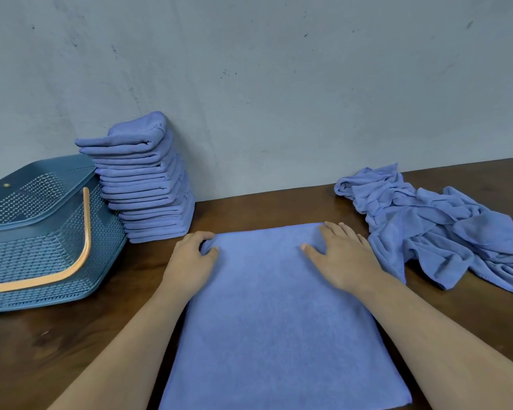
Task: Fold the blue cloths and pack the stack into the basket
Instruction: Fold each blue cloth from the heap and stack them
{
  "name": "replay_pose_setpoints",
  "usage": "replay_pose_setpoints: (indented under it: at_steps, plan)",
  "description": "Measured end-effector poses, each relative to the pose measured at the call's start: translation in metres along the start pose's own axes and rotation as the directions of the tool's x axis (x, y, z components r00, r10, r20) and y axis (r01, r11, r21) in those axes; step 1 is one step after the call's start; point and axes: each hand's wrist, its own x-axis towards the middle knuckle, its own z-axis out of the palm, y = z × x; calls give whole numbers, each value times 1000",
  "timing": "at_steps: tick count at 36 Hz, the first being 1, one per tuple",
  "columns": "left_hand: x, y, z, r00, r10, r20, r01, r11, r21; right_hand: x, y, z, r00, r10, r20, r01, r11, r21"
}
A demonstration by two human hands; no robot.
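Grey wall (279, 69), scuffed and spotted, runs along the far edge of a dark brown wooden table (71, 350).

Blue cloth (279, 321) lies flat mid-table. Its long axis runs from the near edge toward the wall, with the short far edge about halfway across.

Loose pile of unfolded cloths (442, 232), crumpled, sits at the right side near the far edge, just beside the flat cloth's far right corner.

Blue basket (42, 247) with mesh walls stands at the left edge, with the orange handle (83, 238) hanging down its front.

Stack of folded cloths (148, 187) is at the far edge against the wall, touching the basket's right side. It is tall and leans a bit left at the top.

Left hand (190, 258) is at the cloth's far left corner, fingers curled and pinching that corner, which is bunched slightly.

Right hand (344, 258) is at the far right corner, fingers straight and spread, palm pressing flat on the cloth.
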Motion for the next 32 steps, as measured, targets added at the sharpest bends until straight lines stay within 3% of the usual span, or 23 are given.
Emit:
replay_pose_setpoints:
  at_steps: [3, 8, 11, 15, 18, 21, 24, 28, 32]
  plan:
    - [1, -3, 1, 1000, 3, -2, -3, 1000, -3, 2, 2, 3, 999, 14, -40, -14, 1000, -4]
    - [2, -3, 3, 999, 30, 11, -31, 997, 66, 4, 5, 3, 997, 59, 53, -55, 996, -74]
    - [3, -2, 3, 999, 50, -7, -50, 998, 42, 3, 4, 0, 998, 59, 25, -57, 995, -77]
    - [-14, 14, -11, 994, 89, -63, -99, 978, -182, -8, -5, -10, 996, -92, -14, 91, 993, -75]
    - [-36, 25, -21, 983, 178, 50, -162, 959, -231, -23, -24, -19, 970, -218, 109, 226, 972, -67]
    - [-63, 37, -21, 916, 302, 265, -321, 947, 32, -51, -46, -23, 942, -266, 203, 281, 958, -53]
    - [-101, 61, -17, 878, 263, 400, -361, 913, 190, -84, -57, -20, 929, -261, 262, 284, 957, -54]
    - [-146, 67, -14, 862, 184, 472, -341, 900, 271, -123, -43, -15, 928, -235, 289, 267, 961, -74]
    - [-167, 44, -34, 881, 153, 448, -335, 871, 360, -160, -11, -23, 954, -175, 244, 203, 974, -97]
